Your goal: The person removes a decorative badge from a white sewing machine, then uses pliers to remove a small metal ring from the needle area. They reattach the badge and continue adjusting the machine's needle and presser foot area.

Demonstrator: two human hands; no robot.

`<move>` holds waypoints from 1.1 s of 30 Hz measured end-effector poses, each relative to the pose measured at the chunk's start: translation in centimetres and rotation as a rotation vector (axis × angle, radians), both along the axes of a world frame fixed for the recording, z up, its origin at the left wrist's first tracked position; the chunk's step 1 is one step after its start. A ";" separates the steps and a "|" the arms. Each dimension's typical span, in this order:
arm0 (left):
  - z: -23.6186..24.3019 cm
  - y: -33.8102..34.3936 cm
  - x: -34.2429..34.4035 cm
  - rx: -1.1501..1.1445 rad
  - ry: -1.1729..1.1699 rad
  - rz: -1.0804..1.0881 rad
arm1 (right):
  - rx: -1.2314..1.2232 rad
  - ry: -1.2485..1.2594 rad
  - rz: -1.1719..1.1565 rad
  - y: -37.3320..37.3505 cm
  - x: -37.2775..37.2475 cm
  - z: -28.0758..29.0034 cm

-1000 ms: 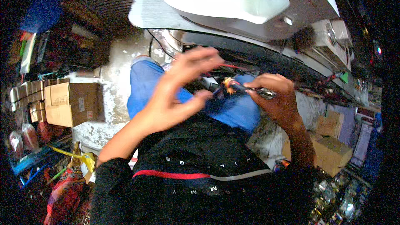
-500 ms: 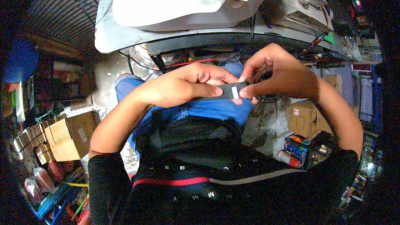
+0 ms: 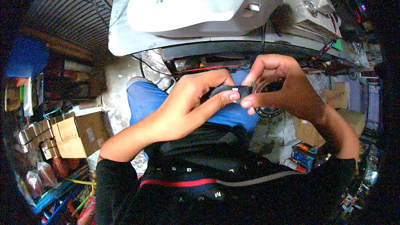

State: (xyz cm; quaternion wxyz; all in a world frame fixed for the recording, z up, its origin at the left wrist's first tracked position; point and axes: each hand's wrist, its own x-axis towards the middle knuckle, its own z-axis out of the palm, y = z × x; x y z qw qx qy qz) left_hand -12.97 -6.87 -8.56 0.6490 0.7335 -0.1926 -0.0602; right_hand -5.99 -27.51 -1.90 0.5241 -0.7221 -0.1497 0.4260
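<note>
A: Since the black strap (image 3: pixel 244 91) runs between both hands, which fingers have it?

B: The left hand (image 3: pixel 187 102) pinches it, thumb along the near side and bent fingers behind, the thumb tip just beside a small white patch (image 3: pixel 235 89). The right hand (image 3: pixel 291 89) has thumb and forefinger drawn close together at the strap's right end.

A: And in the right palm?

B: A dark round loop (image 3: pixel 268 112), partly hidden; I can't tell what it is.

A: Around them?

B: The strap is above the blue jeans (image 3: pixel 146 100). Beyond stands a white sewing machine (image 3: pixel 187 12) on a pale table (image 3: pixel 123 41); a cardboard box (image 3: pixel 89 135) sits well off to the left.
</note>
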 end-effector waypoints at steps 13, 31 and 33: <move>0.8 1.5 -1.6 0.007 -0.105 0.073 | 0.138 -0.278 0.125 1.3 0.3 -0.5; 0.0 2.7 -3.4 -0.002 -0.046 0.228 | 0.122 -0.184 0.278 4.5 1.3 -1.8; 0.0 2.9 -3.4 -0.044 0.004 0.249 | 0.142 -0.095 0.258 4.9 1.5 -2.1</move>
